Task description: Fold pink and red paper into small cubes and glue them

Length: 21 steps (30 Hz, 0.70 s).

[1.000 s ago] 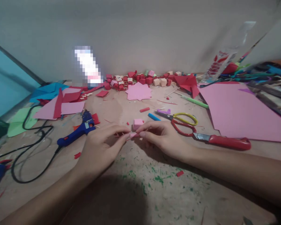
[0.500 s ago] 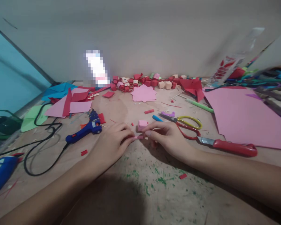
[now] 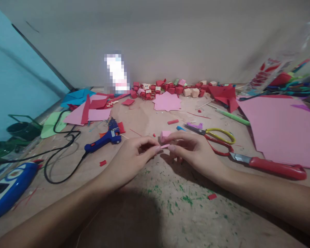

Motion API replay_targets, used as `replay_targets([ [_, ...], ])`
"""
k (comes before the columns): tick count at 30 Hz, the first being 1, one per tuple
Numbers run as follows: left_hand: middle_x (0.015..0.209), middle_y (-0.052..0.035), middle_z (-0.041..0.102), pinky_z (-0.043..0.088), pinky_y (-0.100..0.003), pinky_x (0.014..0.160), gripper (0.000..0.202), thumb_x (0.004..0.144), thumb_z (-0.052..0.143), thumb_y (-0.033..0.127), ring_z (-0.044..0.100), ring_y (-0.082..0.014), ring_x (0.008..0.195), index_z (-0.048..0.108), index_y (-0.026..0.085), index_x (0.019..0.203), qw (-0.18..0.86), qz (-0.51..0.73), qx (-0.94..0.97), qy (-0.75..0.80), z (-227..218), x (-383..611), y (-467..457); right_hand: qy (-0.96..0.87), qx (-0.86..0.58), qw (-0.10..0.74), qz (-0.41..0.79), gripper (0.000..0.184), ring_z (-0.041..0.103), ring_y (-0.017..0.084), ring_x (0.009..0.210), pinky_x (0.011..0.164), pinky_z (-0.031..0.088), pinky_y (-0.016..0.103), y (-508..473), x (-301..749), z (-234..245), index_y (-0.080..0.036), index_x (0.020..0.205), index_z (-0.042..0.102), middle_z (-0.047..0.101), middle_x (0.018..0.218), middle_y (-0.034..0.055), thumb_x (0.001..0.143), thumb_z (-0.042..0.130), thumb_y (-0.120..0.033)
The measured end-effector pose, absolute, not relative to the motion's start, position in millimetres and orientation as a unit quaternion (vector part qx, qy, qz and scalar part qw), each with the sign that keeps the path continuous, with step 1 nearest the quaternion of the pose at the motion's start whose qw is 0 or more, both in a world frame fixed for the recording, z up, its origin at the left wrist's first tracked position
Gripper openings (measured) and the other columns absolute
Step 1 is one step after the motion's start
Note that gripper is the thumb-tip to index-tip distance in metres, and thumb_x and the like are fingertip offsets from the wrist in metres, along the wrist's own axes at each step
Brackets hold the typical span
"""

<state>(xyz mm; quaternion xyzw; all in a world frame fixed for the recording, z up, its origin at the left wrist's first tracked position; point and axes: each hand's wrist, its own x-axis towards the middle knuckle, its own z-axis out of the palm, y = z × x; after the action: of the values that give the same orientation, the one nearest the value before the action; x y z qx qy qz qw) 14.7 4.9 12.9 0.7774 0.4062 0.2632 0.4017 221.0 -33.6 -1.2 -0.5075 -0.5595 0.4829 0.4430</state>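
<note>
Between both hands is a small pink paper strip [image 3: 165,146], pinched at each end. My left hand [image 3: 136,153] is closed, thumb and forefinger on the strip's left end. My right hand [image 3: 189,148] grips the other end the same way, its lower fingers curled and partly in shadow. Just behind the strip stands a small pink paper cube [image 3: 165,135], partly covered by my right fingers. Scissors [image 3: 205,132] with yellow and red handles lie right of my right hand, beside a red-handled cutter knife [image 3: 271,166].
A blue glue gun [image 3: 103,139] with a black cord lies at left, near a blue-and-white bottle [image 3: 15,187]. Pink star-shaped paper [image 3: 167,102], several small paper cubes [image 3: 191,92] and a blurred bright screen [image 3: 117,74] are at the back. Pink sheets [image 3: 281,131] lie at right.
The whole view has shifted, so things appear farther right. The pink strip is now lifted and tilted between my fingers, where before it lay lower and flatter.
</note>
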Motion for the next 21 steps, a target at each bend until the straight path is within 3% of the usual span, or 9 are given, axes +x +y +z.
replay_targets([
  [10,0.094,-0.0006,0.081,0.054,-0.026,0.071,0.016,0.095,0.066,0.030,0.072,-0.0190,0.083,0.081,0.024,0.095,0.420,0.273,0.767,0.402,11.1,12.5,5.6,-0.568,-0.524,0.417,0.480,0.017,0.057,0.013,0.053,0.052,0.044,0.026,-33.4,220.6,-0.1,-0.019,0.079,0.078,0.066,0.060,0.0000,0.088,0.072,-0.032],
  [21,0.070,0.0006,0.071,0.044,-0.024,0.058,0.027,0.098,0.060,0.035,0.062,-0.0147,0.064,0.075,0.019,0.082,0.412,0.237,0.786,0.395,8.9,11.7,5.3,-0.554,-0.512,0.417,0.506,0.016,0.058,0.014,0.055,0.053,0.044,0.028,-31.7,221.6,-2.0,-0.019,0.080,0.077,0.068,0.062,0.0007,0.087,0.075,-0.033],
])
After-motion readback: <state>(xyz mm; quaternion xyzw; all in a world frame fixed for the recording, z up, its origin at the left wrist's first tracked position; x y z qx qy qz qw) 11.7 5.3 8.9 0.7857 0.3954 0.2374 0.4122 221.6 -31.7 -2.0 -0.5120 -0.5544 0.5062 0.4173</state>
